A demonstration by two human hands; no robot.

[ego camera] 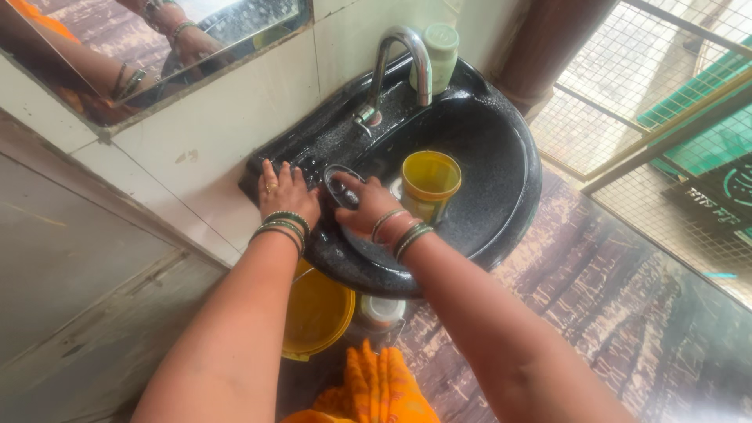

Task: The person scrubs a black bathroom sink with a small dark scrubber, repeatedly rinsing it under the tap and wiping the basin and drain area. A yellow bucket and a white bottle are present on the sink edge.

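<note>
Left hand (287,192) flat, open on the glossy black oval sink (501,157) rim; right hand (366,207) grips a small round metal-rimmed strainer (341,186) beside the yellow plastic cup (429,185).

Yellow bucket (317,313), chrome tap (403,59), mirror (149,47).

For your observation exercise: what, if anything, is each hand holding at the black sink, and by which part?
The right hand grips a small round dark-rimmed object by its rim. The left hand holds nothing, lying flat on the sink edge.
</note>
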